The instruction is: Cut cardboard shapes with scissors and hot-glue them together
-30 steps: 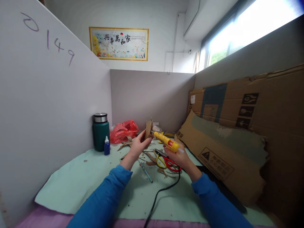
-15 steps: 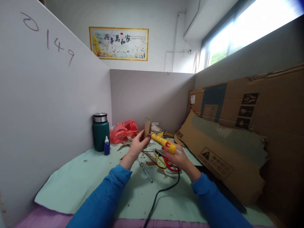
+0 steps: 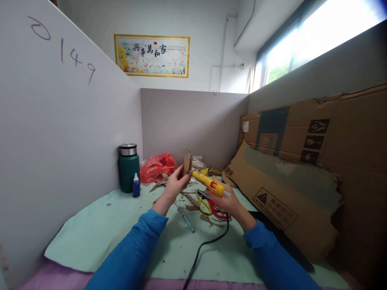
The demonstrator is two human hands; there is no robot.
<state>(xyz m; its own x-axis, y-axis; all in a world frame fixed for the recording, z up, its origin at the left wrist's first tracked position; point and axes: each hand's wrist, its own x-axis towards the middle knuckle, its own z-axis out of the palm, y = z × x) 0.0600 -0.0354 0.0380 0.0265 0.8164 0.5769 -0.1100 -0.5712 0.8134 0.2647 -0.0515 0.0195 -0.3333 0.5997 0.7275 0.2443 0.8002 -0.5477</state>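
Observation:
My left hand (image 3: 174,186) is closed around a small piece of cardboard (image 3: 187,162), held upright above the table. In my right hand (image 3: 226,200) is a yellow hot glue gun (image 3: 208,182), its nozzle at the lower right edge of the cardboard; whether the tip touches it I cannot tell. A clear glue stick pokes out of the gun's back end. From below the gun a black cord (image 3: 202,245) runs toward the table's front edge. Beneath my right hand lie scissors with red handles (image 3: 215,208) and a pair with yellow handles (image 3: 205,206).
A green bottle (image 3: 128,171) and a small blue bottle (image 3: 136,188) stand at the left. Behind my hands lies a red plastic bag (image 3: 159,166). Cardboard scraps and a pale blue pen (image 3: 186,220) lie midway. Large cardboard sheets (image 3: 284,189) lean at the right.
Almost nothing differs. Both hands, the cardboard piece and the glue gun keep nearly the same positions; the whole view has shifted very slightly.

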